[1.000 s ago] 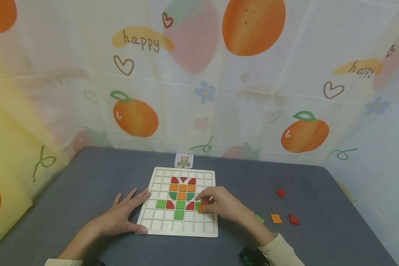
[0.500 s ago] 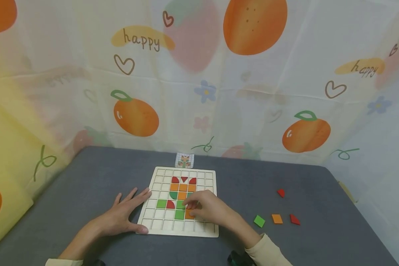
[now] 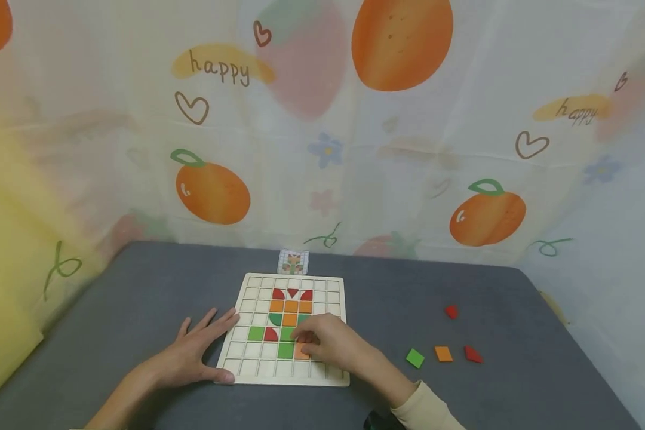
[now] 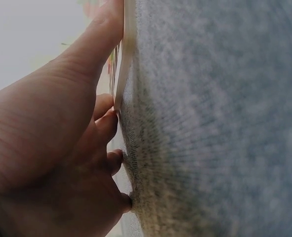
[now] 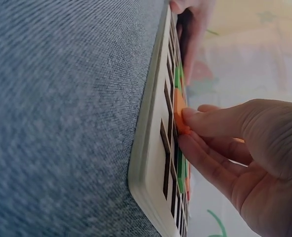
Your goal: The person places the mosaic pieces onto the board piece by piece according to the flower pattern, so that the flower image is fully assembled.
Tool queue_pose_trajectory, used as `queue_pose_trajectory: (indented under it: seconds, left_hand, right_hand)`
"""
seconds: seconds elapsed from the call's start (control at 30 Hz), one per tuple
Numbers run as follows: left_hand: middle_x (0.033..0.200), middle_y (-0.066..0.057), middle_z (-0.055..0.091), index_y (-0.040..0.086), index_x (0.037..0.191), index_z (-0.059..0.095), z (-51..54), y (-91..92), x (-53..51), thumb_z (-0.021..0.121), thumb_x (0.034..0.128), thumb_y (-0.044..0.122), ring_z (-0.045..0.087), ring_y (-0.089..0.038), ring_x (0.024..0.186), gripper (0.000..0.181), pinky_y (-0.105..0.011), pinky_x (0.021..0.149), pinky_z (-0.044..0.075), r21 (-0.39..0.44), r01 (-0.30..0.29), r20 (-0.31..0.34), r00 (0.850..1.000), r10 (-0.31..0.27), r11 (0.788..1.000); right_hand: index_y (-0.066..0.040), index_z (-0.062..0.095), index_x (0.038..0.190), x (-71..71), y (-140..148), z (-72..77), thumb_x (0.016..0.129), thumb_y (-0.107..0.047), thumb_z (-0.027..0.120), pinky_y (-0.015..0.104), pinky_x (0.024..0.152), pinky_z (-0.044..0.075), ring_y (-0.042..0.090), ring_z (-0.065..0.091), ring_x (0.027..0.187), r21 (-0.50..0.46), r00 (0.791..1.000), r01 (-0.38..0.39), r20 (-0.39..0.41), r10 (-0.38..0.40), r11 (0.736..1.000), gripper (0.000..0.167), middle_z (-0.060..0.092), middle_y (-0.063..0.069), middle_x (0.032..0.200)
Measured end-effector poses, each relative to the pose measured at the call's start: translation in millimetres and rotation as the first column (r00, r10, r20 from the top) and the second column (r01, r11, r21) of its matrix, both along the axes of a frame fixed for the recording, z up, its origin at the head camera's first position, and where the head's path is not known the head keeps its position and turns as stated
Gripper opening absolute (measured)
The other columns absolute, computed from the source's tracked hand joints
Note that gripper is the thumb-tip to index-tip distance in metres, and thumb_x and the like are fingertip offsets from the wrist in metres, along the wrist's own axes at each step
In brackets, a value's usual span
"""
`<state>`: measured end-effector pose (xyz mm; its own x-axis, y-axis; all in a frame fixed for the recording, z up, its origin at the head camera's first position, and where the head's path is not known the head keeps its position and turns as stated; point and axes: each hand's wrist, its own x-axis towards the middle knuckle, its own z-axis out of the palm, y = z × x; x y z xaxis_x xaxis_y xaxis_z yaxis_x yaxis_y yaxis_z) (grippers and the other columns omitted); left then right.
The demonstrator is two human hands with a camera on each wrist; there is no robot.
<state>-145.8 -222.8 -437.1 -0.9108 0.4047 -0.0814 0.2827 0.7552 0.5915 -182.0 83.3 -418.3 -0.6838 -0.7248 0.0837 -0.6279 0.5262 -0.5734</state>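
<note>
A white grid board [image 3: 255, 367] lies on the table with red, orange and green tiles set in its cells. My left hand [image 3: 193, 352] rests spread along the board's left edge, fingertips and thumb touching it. Over the board's lower middle, my right hand [image 3: 333, 343] pinches an orange square tile [image 5: 179, 106] between thumb and fingers. That tile sits at a cell right of the lower green square tile [image 3: 285, 350], and looks slightly raised in the right wrist view. Some cells right of it are hidden under the hand.
Loose on the table to the right are a green square [image 3: 415, 358], an orange square [image 3: 443, 353] and two red pieces, one a quarter-round-like tile [image 3: 473, 355]. A small pattern card [image 3: 292, 262] lies behind the board. A printed cloth [image 3: 322, 197] hangs behind the table.
The right hand has carried the orange tile leftwards from the board's right side to the cell beside the lower green tile. The loose green tile came into full view. The left hand stayed on the board.
</note>
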Motion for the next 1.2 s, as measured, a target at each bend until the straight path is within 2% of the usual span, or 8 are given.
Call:
queue_pose_trajectory:
  seconds: [0.2, 0.53, 0.67, 0.8, 0.97, 1.2]
  left_hand:
    - [0.159, -0.015, 0.028, 0.013, 0.153, 0.035, 0.6, -2.1, 3.5, 0.082, 0.0648, 0.057, 0.008, -0.052, 0.144, 0.109, -0.074, 0.103, -0.006, 0.006, -0.01, 0.003, 1.0, 0.01, 1.0]
    - [0.159, -0.015, 0.028, 0.014, 0.153, 0.035, -0.5, 0.2, 2.2, 0.084, 0.0639, 0.056, 0.008, -0.052, 0.144, 0.11, -0.074, 0.103, -0.007, -0.013, -0.021, 0.03, 0.999, 0.021, 1.0]
    - [0.159, -0.015, 0.027, 0.014, 0.153, 0.034, 0.4, -0.5, 1.6, 0.083, 0.0645, 0.056, 0.008, -0.052, 0.144, 0.11, -0.074, 0.103, -0.007, -0.008, -0.012, 0.033, 0.999, 0.012, 1.0]
    - [0.159, -0.014, 0.026, 0.013, 0.153, 0.034, 1.7, -0.6, 1.8, 0.083, 0.0648, 0.057, 0.008, -0.051, 0.144, 0.11, -0.074, 0.103, -0.007, -0.003, -0.003, 0.033, 0.999, 0.003, 1.0]
    - [0.16, -0.015, 0.026, 0.012, 0.154, 0.033, 2.4, 0.0, 1.8, 0.083, 0.0645, 0.057, 0.007, -0.051, 0.144, 0.111, -0.074, 0.103, -0.007, -0.004, -0.007, 0.029, 1.0, 0.007, 1.0]
    - [0.159, -0.015, 0.026, 0.012, 0.153, 0.033, 2.8, -0.8, 2.6, 0.083, 0.0644, 0.057, 0.008, -0.052, 0.144, 0.111, -0.073, 0.104, -0.007, 0.003, -0.01, 0.027, 1.0, 0.01, 1.0]
  right_hand:
    - [-0.009, 0.074, 0.105, 0.1, -4, -1.9, 0.085, 0.0, 0.073, 0.013, 0.072, 0.048, -0.003, 0.06, 0.079, 0.025, 1.0, -0.001, -0.024, 0.001, 1.0, 0.021, 0.071, -0.006, 0.09]
    - [-0.011, 0.074, 0.107, 4.0, 9, 1.1, 0.09, -0.006, 0.07, 0.019, 0.08, 0.051, 0.0, 0.062, 0.089, -0.05, 0.998, 0.014, 0.057, -0.011, 0.999, 0.019, 0.071, -0.007, 0.099]
    - [-0.01, 0.073, 0.11, 0.5, 26, 3.9, 0.09, -0.004, 0.068, 0.022, 0.08, 0.052, 0.002, 0.062, 0.089, -0.055, 0.996, 0.04, 0.08, -0.036, 0.998, 0.021, 0.071, -0.005, 0.1]
    - [-0.007, 0.072, 0.111, -3.5, 45, 3.3, 0.09, -0.004, 0.069, 0.024, 0.075, 0.053, 0.004, 0.061, 0.086, -0.031, 0.996, 0.083, 0.034, -0.082, 0.996, 0.022, 0.071, -0.001, 0.098]
    - [-0.008, 0.072, 0.11, -8.3, 71, 3.0, 0.088, -0.005, 0.072, 0.028, 0.075, 0.054, 0.008, 0.062, 0.086, -0.008, 0.989, 0.145, -0.021, -0.145, 0.989, 0.022, 0.07, -0.001, 0.099]
    - [-0.007, 0.071, 0.112, -11.1, 114, 4.0, 0.086, -0.003, 0.073, 0.028, 0.076, 0.055, 0.013, 0.065, 0.089, -0.022, 0.978, 0.207, -0.012, -0.208, 0.978, 0.026, 0.07, 0.001, 0.102]
